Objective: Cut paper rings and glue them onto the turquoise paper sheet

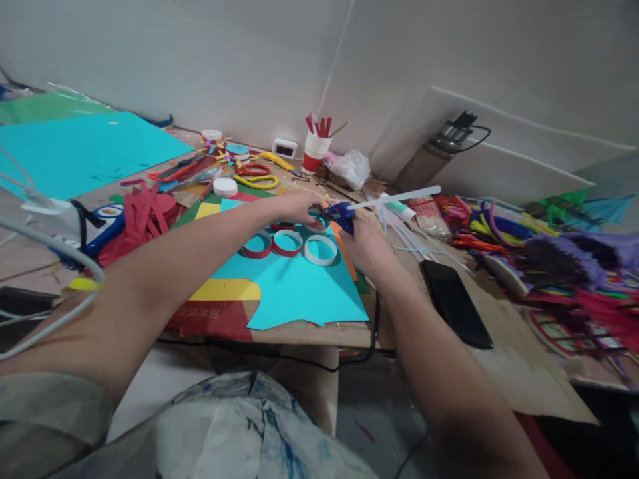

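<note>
My right hand grips a blue hot glue gun, a long whitish glue stick jutting from its back end. The gun's nozzle points left toward my left hand, whose fingers are bent at the rim of a pale paper ring and seem to pinch it. The fingertips are partly hidden. Nearer to me, a white paper ring and two red-and-white paper rings stand on edge on a turquoise sheet with a wavy front edge.
A black phone lies right of my right forearm. Behind are scissors, a paper cup of sticks and a tilted bottle. Pipe cleaners crowd the right side. The gun's black cord hangs over the front edge.
</note>
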`<move>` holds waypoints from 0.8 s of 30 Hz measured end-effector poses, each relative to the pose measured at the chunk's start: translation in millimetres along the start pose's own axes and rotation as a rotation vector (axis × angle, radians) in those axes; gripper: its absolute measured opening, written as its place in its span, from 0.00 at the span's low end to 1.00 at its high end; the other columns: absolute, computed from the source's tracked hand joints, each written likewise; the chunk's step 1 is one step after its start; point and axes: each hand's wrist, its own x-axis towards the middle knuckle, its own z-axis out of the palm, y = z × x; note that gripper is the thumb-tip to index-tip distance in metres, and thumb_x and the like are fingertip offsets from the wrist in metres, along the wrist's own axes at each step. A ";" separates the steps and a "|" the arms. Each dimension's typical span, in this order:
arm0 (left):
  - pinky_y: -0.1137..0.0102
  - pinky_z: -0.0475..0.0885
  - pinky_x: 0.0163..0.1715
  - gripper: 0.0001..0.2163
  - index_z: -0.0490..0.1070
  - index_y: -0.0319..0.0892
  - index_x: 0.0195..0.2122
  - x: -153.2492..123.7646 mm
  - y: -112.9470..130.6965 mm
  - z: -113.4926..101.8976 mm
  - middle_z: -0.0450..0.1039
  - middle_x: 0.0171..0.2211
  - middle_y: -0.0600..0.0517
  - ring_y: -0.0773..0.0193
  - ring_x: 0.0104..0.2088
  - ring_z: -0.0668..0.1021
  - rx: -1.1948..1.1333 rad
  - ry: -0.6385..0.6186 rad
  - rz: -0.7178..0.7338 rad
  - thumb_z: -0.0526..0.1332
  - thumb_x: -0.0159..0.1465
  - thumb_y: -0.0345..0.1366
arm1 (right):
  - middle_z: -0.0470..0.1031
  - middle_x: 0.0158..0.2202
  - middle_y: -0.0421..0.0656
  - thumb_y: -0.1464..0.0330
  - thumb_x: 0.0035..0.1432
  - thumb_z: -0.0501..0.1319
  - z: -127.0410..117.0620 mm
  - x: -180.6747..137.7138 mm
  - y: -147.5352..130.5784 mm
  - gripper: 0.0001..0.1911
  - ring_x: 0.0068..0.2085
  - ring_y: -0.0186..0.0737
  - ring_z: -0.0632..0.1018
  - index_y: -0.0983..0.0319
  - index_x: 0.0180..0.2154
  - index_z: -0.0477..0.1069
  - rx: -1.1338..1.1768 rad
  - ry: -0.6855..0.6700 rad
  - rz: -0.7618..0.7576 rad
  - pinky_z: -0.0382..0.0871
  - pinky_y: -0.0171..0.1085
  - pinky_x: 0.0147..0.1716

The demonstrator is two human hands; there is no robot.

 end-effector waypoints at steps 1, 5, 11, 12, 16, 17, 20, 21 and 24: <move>0.69 0.66 0.46 0.25 0.74 0.47 0.52 0.3 -0.6 0.1 0.76 0.51 0.49 0.56 0.49 0.74 0.001 -0.006 -0.012 0.64 0.56 0.52 | 0.74 0.53 0.57 0.72 0.61 0.53 -1.1 -1.0 0.7 0.19 0.55 0.54 0.73 0.66 0.53 0.67 0.006 -0.004 0.002 0.67 0.47 0.51; 0.68 0.66 0.47 0.28 0.73 0.47 0.55 2.6 -4.3 1.1 0.74 0.53 0.48 0.55 0.50 0.74 0.026 -0.015 -0.022 0.63 0.55 0.55 | 0.74 0.52 0.56 0.71 0.61 0.54 -6.3 -6.4 0.7 0.20 0.55 0.55 0.73 0.65 0.55 0.66 -0.028 -0.036 0.046 0.67 0.47 0.51; 0.67 0.67 0.47 0.29 0.72 0.47 0.55 2.5 -4.4 1.2 0.74 0.53 0.48 0.55 0.49 0.74 0.021 -0.032 -0.022 0.62 0.55 0.55 | 0.75 0.50 0.55 0.69 0.62 0.53 -14.4 -13.0 -5.0 0.19 0.53 0.55 0.74 0.64 0.54 0.66 -0.088 -0.037 0.033 0.67 0.48 0.49; 0.67 0.66 0.47 0.29 0.72 0.46 0.55 2.0 -3.6 1.0 0.73 0.54 0.47 0.55 0.50 0.74 0.020 -0.034 -0.019 0.62 0.55 0.55 | 0.75 0.49 0.55 0.69 0.62 0.53 -15.1 -13.1 -5.8 0.18 0.52 0.56 0.75 0.64 0.54 0.66 -0.097 -0.037 0.036 0.67 0.48 0.49; 0.68 0.66 0.50 0.28 0.71 0.46 0.56 2.2 -2.6 1.1 0.72 0.56 0.48 0.56 0.52 0.73 0.036 -0.030 -0.012 0.62 0.56 0.54 | 0.76 0.49 0.56 0.69 0.62 0.52 -13.4 -9.6 -6.6 0.18 0.52 0.56 0.75 0.64 0.53 0.67 -0.114 -0.023 0.039 0.67 0.49 0.48; 0.68 0.66 0.50 0.28 0.71 0.46 0.56 2.7 -3.0 1.5 0.72 0.56 0.48 0.56 0.52 0.73 0.040 -0.025 -0.006 0.62 0.56 0.53 | 0.76 0.49 0.55 0.70 0.62 0.52 -12.4 -8.4 -6.4 0.18 0.52 0.55 0.75 0.64 0.53 0.67 -0.106 -0.023 0.034 0.67 0.48 0.48; 0.67 0.67 0.48 0.28 0.72 0.45 0.55 4.0 -4.0 2.4 0.73 0.55 0.46 0.55 0.51 0.74 0.050 -0.017 0.003 0.62 0.56 0.54 | 0.76 0.49 0.54 0.71 0.61 0.53 -10.8 -7.1 -5.7 0.18 0.52 0.54 0.75 0.63 0.53 0.67 -0.089 -0.030 0.032 0.68 0.47 0.48; 0.67 0.67 0.48 0.29 0.72 0.44 0.55 4.0 -4.0 2.4 0.73 0.55 0.46 0.55 0.51 0.74 0.050 -0.018 0.000 0.62 0.56 0.54 | 0.76 0.49 0.54 0.71 0.61 0.53 -11.1 -7.6 -5.8 0.18 0.52 0.54 0.75 0.64 0.53 0.67 -0.095 -0.032 0.039 0.68 0.47 0.48; 0.67 0.66 0.48 0.29 0.72 0.44 0.56 2.7 -2.9 1.8 0.73 0.55 0.46 0.54 0.51 0.74 0.047 -0.024 -0.008 0.62 0.56 0.54 | 0.76 0.48 0.55 0.70 0.62 0.53 -14.5 -10.8 -7.6 0.18 0.51 0.56 0.76 0.64 0.53 0.67 -0.124 -0.039 0.064 0.68 0.48 0.47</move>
